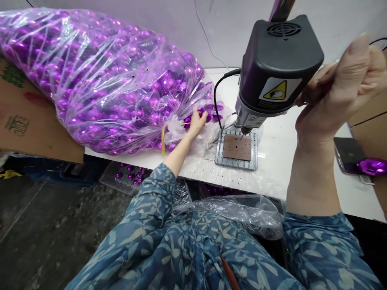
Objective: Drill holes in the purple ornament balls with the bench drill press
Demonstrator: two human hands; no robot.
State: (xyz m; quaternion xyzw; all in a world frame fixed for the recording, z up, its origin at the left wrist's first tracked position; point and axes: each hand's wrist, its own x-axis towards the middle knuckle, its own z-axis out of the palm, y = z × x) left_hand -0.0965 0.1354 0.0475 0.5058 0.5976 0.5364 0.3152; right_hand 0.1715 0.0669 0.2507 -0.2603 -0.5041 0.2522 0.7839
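Lying on white table (pixel 305 161): large clear plastic bag (pixel 90 72), crammed with shiny purple balls (pixel 165 82). At its open mouth, left hand (pixel 198 121), fingers loosely spread over spilled balls, clasping none visibly. Raised beside black bench drill head (pixel 278 60): right hand (pixel 335 92), fingers curled closed, contents hidden. Under the bit, brown square block (pixel 237 147) on grey metal base (pixel 236 163). Below table edge, clear plastic tray (pixel 127 177) holding more purple balls.

Head-worn camera, facing forward and down, close above white table (pixel 281 141), drill press (pixel 278 60) near right
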